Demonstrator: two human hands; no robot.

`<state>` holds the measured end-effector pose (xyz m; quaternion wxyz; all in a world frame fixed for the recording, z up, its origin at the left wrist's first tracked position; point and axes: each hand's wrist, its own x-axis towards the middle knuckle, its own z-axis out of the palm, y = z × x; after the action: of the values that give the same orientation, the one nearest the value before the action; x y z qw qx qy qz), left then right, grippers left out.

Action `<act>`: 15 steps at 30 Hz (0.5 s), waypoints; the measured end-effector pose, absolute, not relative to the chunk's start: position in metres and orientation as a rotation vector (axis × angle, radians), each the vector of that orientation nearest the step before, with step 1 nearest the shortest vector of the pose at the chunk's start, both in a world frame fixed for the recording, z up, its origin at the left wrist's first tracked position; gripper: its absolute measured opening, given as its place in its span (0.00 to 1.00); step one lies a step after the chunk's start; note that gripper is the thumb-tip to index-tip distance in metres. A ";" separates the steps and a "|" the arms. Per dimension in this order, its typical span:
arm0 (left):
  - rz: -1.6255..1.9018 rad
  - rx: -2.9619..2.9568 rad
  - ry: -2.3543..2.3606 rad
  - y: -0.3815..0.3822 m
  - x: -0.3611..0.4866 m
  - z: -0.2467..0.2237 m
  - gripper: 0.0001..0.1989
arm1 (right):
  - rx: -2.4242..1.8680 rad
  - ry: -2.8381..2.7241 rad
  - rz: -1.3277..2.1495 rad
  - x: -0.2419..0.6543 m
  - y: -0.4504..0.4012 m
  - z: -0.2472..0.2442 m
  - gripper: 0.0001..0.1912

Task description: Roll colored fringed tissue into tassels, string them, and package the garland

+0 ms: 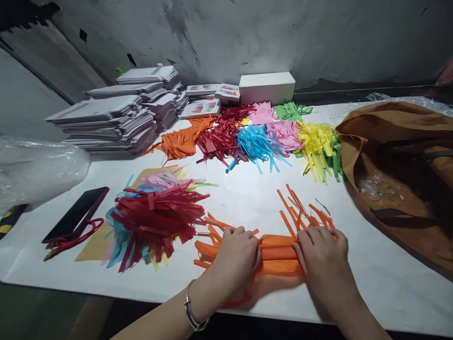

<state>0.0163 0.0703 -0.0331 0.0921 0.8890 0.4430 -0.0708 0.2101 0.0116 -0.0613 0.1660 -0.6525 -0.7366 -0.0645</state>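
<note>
An orange tissue paper piece [281, 254] with fringed strips at both ends lies at the table's front. My left hand [235, 252] is closed on it near its left fringe. Closed on its right part is my right hand [320, 252]; the middle between the hands is flat and folded lengthwise. To the left, a red fringed bundle [159, 212] rests on blue, pink and yellow fringed paper. Some of that pile sits over a tan sheet [90, 245].
Behind are orange [180, 141], blue [256, 141] and yellow [316, 144] fringed bundles, several stacks of white packets [102, 118] and a white box [267, 87]. A phone [76, 215] lies left; a brown bag [399, 189] stands open at right.
</note>
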 end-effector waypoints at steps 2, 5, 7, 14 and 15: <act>-0.174 2.660 1.302 0.071 0.016 -0.036 0.13 | -1.552 -2.194 -0.108 0.208 0.008 -0.060 0.11; -0.100 2.683 1.313 0.072 0.016 -0.042 0.12 | -1.260 -2.323 -0.026 0.205 0.005 -0.064 0.13; -0.017 2.705 1.369 0.071 0.014 -0.044 0.10 | -1.252 -2.345 -0.053 0.203 0.005 -0.068 0.14; 0.139 2.883 0.915 0.063 0.000 -0.043 0.13 | -1.310 -2.192 0.032 0.200 0.004 -0.070 0.16; 0.126 2.896 0.880 0.062 -0.001 -0.045 0.14 | -1.315 -2.192 0.037 0.198 0.004 -0.069 0.14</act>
<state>-0.0010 0.0624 -0.0445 0.0558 0.9545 0.2901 0.0414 0.1984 0.0038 -0.0691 0.2884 -0.4924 -0.8211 0.0138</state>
